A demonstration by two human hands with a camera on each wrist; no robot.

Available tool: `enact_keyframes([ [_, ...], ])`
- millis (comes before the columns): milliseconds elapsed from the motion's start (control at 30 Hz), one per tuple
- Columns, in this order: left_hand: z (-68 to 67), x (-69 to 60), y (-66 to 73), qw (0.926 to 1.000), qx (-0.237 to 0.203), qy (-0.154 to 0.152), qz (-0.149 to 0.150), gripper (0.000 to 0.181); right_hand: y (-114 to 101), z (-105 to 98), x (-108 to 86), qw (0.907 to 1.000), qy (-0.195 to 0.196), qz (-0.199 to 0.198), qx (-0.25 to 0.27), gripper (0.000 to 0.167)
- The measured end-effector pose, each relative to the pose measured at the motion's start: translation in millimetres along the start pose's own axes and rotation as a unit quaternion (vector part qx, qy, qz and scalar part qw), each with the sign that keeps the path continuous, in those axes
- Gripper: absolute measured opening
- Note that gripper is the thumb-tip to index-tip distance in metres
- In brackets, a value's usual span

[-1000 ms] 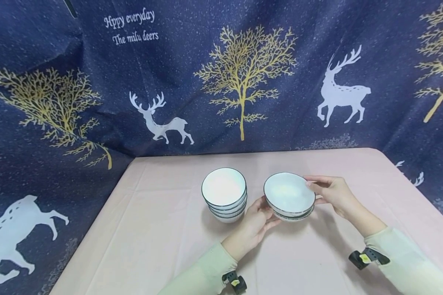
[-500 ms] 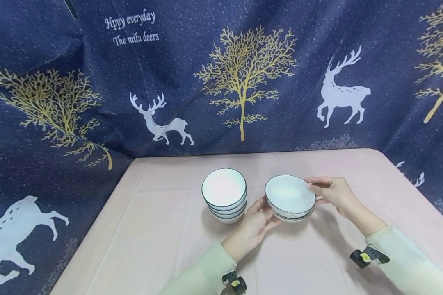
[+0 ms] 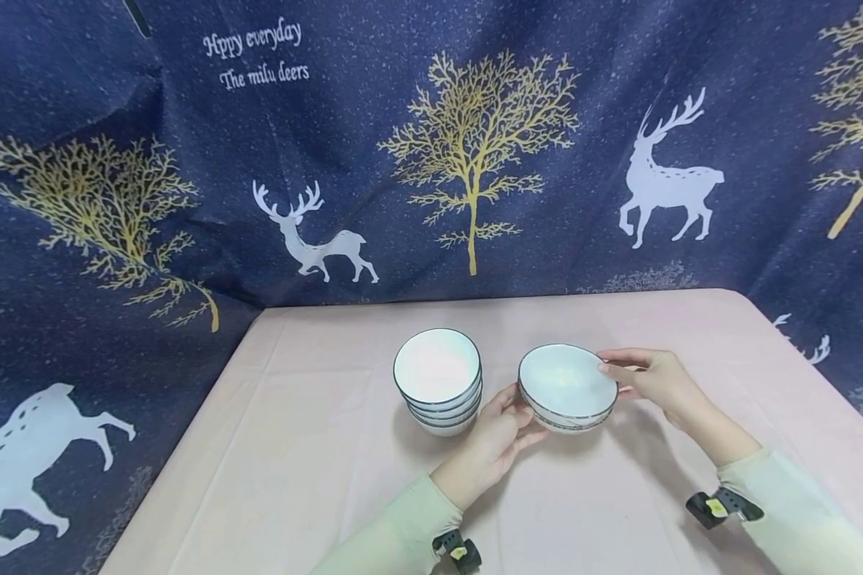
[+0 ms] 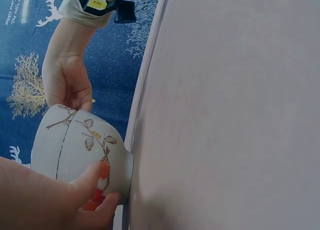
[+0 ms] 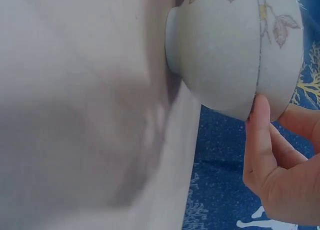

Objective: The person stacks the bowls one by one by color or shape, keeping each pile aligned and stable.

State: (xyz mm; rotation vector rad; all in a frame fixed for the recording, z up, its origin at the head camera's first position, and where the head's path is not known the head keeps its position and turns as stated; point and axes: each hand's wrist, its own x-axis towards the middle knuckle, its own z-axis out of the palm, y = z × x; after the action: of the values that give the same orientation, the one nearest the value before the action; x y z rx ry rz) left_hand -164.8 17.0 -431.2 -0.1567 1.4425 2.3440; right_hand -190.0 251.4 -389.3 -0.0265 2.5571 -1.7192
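Note:
Two white bowls with dark rims sit one inside the other, right of centre in the head view. My right hand (image 3: pixel 658 383) pinches the upper bowl (image 3: pixel 568 379) at its right rim, thumb on the inside. At the left, my left hand (image 3: pixel 487 449) holds the side of the lower bowl (image 3: pixel 571 430), thumb and fingers spread along its wall. The left wrist view shows branches, leaves and red marks on the lower bowl (image 4: pixel 92 145), its foot at the tabletop. In the right wrist view, fingertips (image 5: pixel 261 108) touch the seam between the bowls.
A stack of several similar bowls (image 3: pixel 439 369) stands just left of the held pair, close to my left hand. Pale pink cloth covers the table (image 3: pixel 316 415). A dark blue curtain (image 3: pixel 417 239) with deer and trees hangs behind the far edge.
The upper bowl has sunk slightly down and rightward into the lower one, narrowing the gap between them. My right hand moved with it; my left hand has barely shifted.

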Motion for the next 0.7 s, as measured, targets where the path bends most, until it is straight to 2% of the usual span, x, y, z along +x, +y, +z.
enact_keyframes([
  [333, 0.6, -0.6, 2.8, 0.9998, 0.019, 0.011, -0.001, 0.067, 1.9, 3.3, -2.6, 0.9995, 0.006, -0.021, -0.021, 0.047],
  [500, 0.8, -2.3, 4.7, 0.9989, 0.040, 0.022, -0.008, 0.067, 1.4, 2.5, -3.4, 0.9996, 0.014, -0.023, -0.002, 0.047],
  [700, 0.6, -6.2, 10.3, 0.9955, 0.093, 0.016, -0.001, 0.070, 1.6, 3.8, -4.8, 0.9982, 0.026, -0.041, 0.035, 0.048],
])
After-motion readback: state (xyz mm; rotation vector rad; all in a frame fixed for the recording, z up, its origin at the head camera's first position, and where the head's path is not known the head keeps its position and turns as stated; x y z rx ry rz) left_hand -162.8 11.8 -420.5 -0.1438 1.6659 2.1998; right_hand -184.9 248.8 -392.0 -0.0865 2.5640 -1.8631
